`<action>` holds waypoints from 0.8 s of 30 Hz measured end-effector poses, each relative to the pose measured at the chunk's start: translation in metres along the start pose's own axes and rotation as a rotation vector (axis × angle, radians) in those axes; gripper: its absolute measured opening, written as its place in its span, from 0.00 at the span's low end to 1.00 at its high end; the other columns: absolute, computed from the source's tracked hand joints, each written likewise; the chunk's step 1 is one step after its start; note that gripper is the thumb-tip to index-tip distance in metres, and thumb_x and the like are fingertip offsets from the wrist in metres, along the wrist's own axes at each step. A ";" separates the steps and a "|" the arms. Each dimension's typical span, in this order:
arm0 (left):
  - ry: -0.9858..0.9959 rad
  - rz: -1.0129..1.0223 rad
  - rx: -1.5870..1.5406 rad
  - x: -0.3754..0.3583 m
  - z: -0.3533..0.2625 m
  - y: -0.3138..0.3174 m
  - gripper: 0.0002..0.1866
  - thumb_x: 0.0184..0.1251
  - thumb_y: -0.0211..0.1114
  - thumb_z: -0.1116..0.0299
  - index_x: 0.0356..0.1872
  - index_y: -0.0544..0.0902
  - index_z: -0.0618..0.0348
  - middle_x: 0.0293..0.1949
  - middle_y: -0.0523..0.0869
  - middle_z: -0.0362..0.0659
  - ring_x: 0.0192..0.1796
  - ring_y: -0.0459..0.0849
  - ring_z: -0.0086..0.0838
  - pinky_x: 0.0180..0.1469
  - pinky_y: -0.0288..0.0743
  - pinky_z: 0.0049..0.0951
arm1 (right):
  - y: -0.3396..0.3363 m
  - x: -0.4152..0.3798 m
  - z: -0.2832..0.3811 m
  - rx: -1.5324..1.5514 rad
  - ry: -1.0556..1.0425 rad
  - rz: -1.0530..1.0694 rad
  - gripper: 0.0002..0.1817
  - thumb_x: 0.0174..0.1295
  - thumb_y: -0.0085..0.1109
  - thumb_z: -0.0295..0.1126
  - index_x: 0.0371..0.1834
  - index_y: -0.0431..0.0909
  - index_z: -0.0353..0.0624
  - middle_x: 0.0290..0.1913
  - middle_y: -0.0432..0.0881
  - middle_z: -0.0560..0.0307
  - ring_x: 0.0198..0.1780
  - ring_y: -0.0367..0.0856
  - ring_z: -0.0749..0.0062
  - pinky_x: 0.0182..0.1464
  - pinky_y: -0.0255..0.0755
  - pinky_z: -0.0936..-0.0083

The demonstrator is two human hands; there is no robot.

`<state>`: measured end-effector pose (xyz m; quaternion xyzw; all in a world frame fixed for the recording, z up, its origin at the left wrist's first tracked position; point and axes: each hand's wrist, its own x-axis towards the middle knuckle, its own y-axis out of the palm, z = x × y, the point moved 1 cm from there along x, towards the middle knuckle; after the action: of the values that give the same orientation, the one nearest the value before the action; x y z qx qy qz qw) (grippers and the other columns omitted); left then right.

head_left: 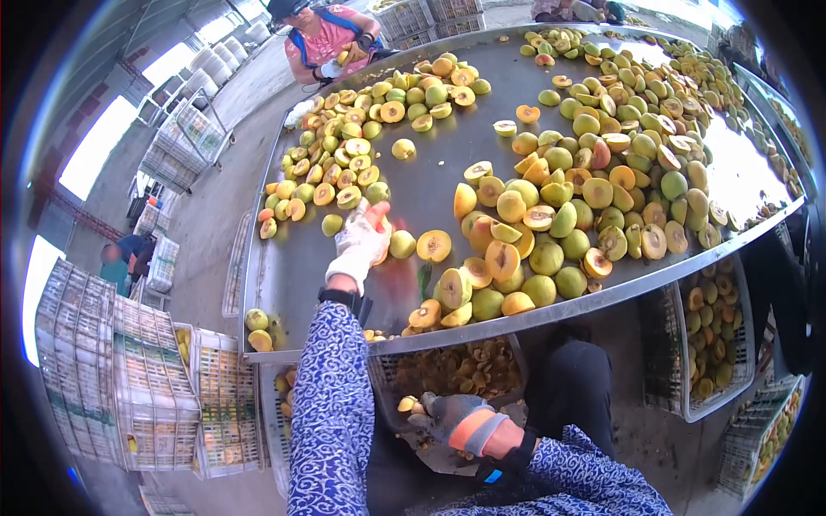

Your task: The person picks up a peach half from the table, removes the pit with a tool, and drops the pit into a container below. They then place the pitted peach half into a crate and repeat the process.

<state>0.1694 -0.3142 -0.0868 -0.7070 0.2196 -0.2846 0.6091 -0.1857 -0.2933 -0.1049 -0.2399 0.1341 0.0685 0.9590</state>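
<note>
My left hand (362, 237), in a white glove, reaches over the metal table among green-yellow peaches, many cut in half. Its fingers point away from me and look apart; a whole peach (402, 244) lies just to their right. A reddish blur (397, 282) beside the wrist is too smeared to name. Below the table edge, my right hand (460, 421) wears a grey and orange glove. Its fingers are closed around a small yellow peach piece (407, 403), partly hidden by the glove, above a crate of dark cut pieces (469, 368).
The metal table (344, 344) carries a large peach heap (594, 189) on the right and a smaller one (344, 163) on the left. Stacked crates (155, 378) stand at left; a peach crate (710, 335) sits below right. Another person (331, 39) works across the table.
</note>
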 end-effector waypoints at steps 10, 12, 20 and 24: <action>0.065 0.409 -0.217 -0.143 -0.034 -0.071 0.19 0.73 0.64 0.60 0.63 0.85 0.38 0.69 0.82 0.48 0.74 0.75 0.46 0.76 0.68 0.42 | 0.020 -0.002 -0.018 0.009 -0.118 -0.185 0.35 0.78 0.47 0.55 0.79 0.61 0.44 0.37 0.87 0.33 0.38 0.87 0.35 0.40 0.77 0.47; 0.186 -0.009 -0.253 -0.192 -0.055 -0.102 0.17 0.72 0.66 0.67 0.60 0.87 0.42 0.64 0.84 0.50 0.69 0.80 0.46 0.74 0.72 0.42 | -0.001 -0.002 -0.003 0.077 0.014 -0.204 0.30 0.78 0.48 0.55 0.71 0.70 0.43 0.39 0.87 0.34 0.41 0.86 0.35 0.42 0.76 0.47; 0.063 0.148 -1.110 -0.283 -0.084 -0.091 0.17 0.66 0.64 0.86 0.52 0.89 0.60 0.56 0.89 0.47 0.61 0.87 0.33 0.65 0.78 0.31 | -0.005 -0.008 -0.006 0.279 -0.055 -0.303 0.23 0.73 0.58 0.53 0.53 0.80 0.43 0.45 0.88 0.37 0.50 0.85 0.36 0.49 0.78 0.53; 0.010 0.188 -1.216 -0.277 -0.083 -0.103 0.16 0.66 0.63 0.85 0.51 0.90 0.61 0.57 0.90 0.47 0.62 0.86 0.32 0.65 0.78 0.31 | -0.015 -0.013 0.003 0.283 -0.138 -0.367 0.24 0.73 0.58 0.54 0.52 0.79 0.43 0.45 0.87 0.37 0.51 0.85 0.36 0.49 0.78 0.53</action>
<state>-0.0948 -0.1767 -0.0145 -0.9041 0.4068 -0.0566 0.1180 -0.1948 -0.3056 -0.0916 -0.1180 0.0308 -0.1100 0.9864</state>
